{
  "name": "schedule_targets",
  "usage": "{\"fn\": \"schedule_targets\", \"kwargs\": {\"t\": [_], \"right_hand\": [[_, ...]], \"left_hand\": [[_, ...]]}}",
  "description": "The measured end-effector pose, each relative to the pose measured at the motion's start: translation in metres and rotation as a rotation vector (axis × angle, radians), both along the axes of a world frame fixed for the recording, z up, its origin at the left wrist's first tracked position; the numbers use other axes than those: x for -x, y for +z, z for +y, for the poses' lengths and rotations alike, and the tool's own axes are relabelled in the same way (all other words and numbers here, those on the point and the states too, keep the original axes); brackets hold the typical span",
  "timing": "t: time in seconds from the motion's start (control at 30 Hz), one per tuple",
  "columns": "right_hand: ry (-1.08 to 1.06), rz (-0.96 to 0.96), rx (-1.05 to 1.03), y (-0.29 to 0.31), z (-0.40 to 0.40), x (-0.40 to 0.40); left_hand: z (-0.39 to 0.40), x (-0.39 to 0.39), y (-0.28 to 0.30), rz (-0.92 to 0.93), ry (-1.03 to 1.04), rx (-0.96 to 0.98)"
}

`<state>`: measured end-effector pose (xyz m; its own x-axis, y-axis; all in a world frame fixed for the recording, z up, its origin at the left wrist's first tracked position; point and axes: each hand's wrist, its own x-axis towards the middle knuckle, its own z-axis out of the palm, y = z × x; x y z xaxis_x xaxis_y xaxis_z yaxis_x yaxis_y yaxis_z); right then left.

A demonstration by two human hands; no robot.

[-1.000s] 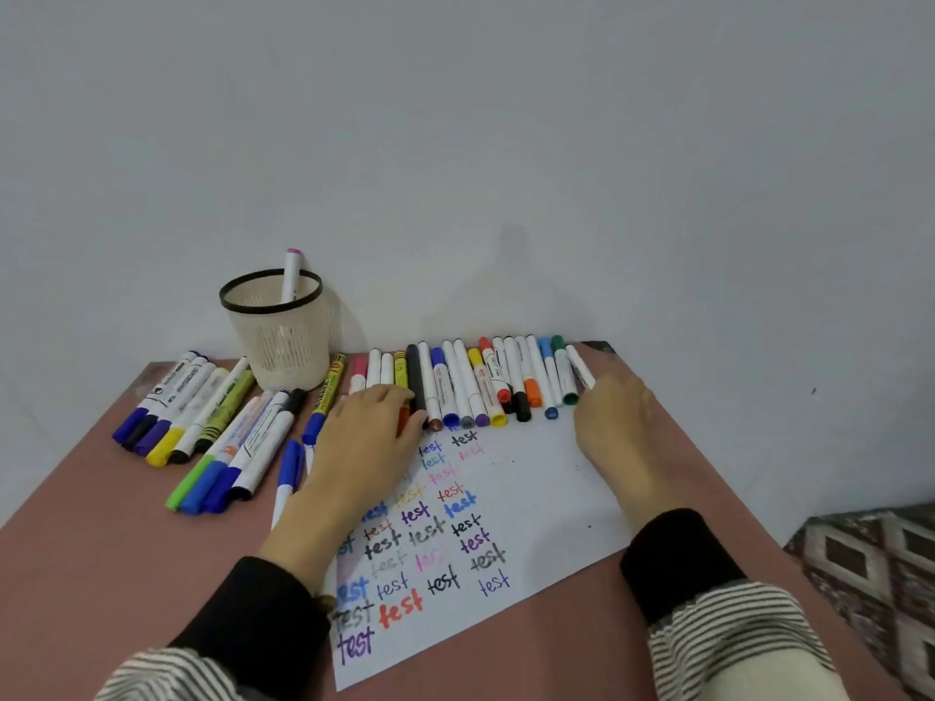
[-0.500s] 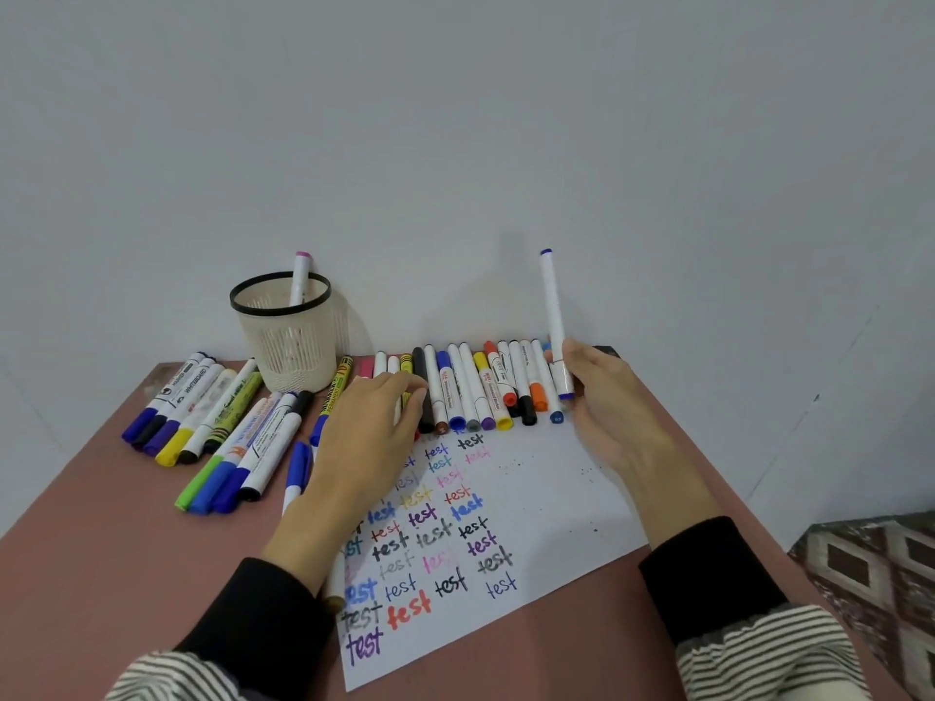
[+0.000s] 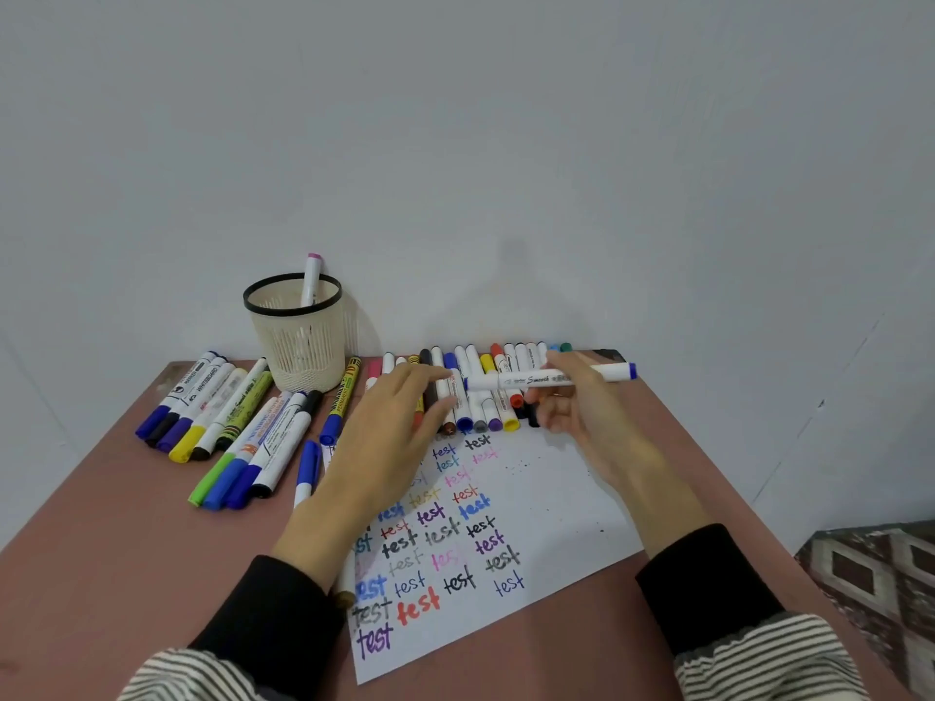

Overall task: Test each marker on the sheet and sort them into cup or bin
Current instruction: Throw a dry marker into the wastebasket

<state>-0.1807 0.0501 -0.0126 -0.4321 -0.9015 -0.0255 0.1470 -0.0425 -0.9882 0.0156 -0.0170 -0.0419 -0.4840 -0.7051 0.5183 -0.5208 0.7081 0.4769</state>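
right hand [image 3: 571, 397]: fingers grip blue marker [image 3: 549, 378], level above back-edge row [image 3: 485, 392]
left hand [image 3: 389, 437]: fingers straight, empty
risk: cap pull could knock row

white marker [image 3: 549, 379] with a blue cap up at centre right, cream mesh cup [image 3: 298, 341] with a black rim at upper left, white sheet [image 3: 551, 518] crowded with multicoloured "test" words, reddish-brown table [image 3: 101, 548], black-and-white striped sleeves [image 3: 759, 655] at the bottom.
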Motion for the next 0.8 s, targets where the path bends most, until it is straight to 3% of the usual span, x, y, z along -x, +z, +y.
{"fn": "schedule_targets", "kwargs": {"t": [0.13, 0.47, 0.63, 0.8], "right_hand": [[-0.045, 0.153, -0.008, -0.004, -0.003, -0.01], [0.03, 0.0, 0.024, -0.005, -0.004, -0.022], [0.108, -0.064, -0.002, -0.001, -0.003, -0.021], [0.159, -0.079, 0.016, -0.002, -0.001, -0.013]], "left_hand": [[0.001, 0.002, -0.002, -0.107, -0.113, 0.059], [0.013, 0.01, -0.003, -0.17, -0.227, -0.147], [0.011, 0.008, 0.006, -0.216, -0.208, -0.099], [0.016, 0.013, 0.008, -0.313, -0.128, 0.073]]}}
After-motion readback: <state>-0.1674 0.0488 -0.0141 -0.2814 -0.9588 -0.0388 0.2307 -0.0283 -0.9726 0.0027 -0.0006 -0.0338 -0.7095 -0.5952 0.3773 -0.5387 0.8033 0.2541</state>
